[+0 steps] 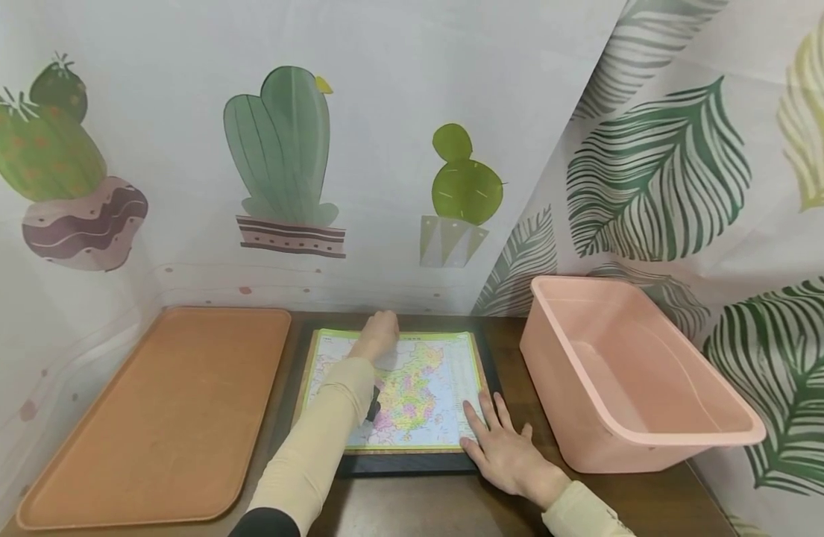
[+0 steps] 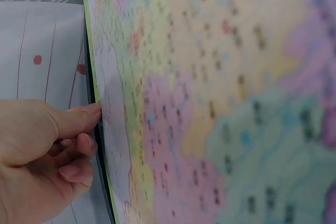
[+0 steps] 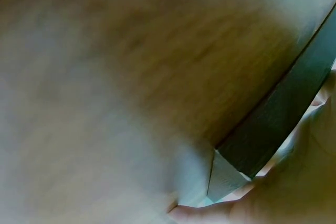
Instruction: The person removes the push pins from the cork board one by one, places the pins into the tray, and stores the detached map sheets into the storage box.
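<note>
A colourful printed map (image 1: 412, 388) with a green border lies flat within a dark frame (image 1: 408, 465) on the brown table. At the far edge is my left hand (image 1: 378, 335); in the left wrist view its fingers (image 2: 76, 119) are curled and pinch the map's margin by the dark rim. My right hand (image 1: 508, 456) rests with spread fingers over the near right corner of the frame and map. The right wrist view is blurred, showing the frame's dark edge (image 3: 278, 121) beside part of that hand.
To the left lies a flat orange-brown tray (image 1: 163, 418). A deep pink plastic bin (image 1: 566, 403) stands at the right, close to my right hand. Behind the table hang curtains (image 1: 378, 149) printed with cacti and leaves.
</note>
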`<state>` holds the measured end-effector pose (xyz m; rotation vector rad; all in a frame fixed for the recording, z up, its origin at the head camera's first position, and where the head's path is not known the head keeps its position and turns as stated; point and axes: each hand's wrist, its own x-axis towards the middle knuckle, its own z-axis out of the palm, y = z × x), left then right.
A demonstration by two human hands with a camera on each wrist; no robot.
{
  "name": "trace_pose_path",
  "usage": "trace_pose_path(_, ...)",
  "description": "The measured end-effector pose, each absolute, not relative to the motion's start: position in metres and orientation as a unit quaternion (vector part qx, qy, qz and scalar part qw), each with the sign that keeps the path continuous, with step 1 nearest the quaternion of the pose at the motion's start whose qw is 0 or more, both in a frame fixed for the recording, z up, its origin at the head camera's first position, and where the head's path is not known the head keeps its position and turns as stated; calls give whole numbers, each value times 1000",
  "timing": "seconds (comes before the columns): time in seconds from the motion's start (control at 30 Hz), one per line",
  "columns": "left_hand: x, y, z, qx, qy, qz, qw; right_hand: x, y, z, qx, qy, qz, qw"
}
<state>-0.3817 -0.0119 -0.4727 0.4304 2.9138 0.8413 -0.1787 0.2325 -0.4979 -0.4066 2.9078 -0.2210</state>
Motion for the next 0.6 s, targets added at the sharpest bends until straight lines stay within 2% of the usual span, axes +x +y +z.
trace_pose_path(0.23, -381, -11, -469, 136, 950, 278, 38, -180, 233, -497, -136, 984, -72, 94)
trace_pose_path(0.6, -381, -25, -469, 136, 929, 335, 75, -178, 232, -498, -139, 982, -77, 101)
